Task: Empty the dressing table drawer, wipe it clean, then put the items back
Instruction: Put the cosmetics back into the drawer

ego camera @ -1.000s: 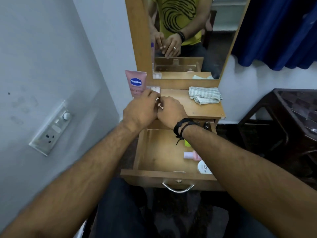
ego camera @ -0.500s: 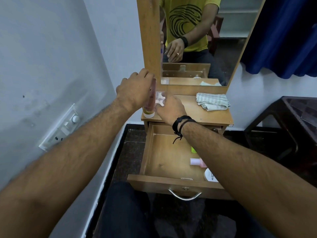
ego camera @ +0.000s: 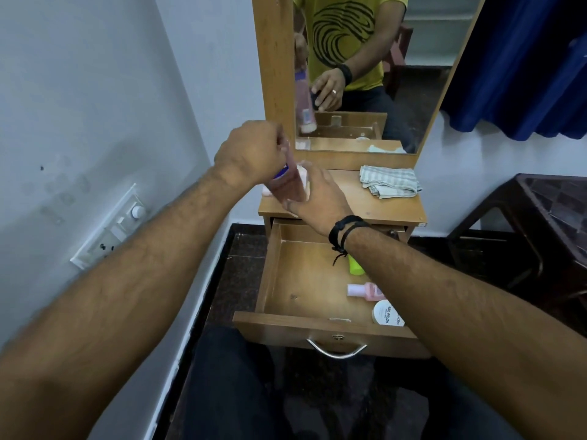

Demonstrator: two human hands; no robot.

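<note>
Head view: left hand (ego camera: 251, 150) grips a pink tube (ego camera: 290, 185) above the worktop's (ego camera: 374, 206) left edge, long axis tilted, cap end down-left. Right hand (ego camera: 317, 193), fingers loosely spread, touches the tube, above the open drawer (ego camera: 305, 281).

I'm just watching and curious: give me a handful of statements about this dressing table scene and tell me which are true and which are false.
1. The drawer is pulled open. True.
2. The drawer holds nothing. False: a green item, a pink bottle and a white jar lie in it.
3. A folded cloth lies on the tabletop. True.
4. The left hand hangs idle. False: it grips a pink tube.
5. The cloth is inside the drawer. False: it is on top.
</note>
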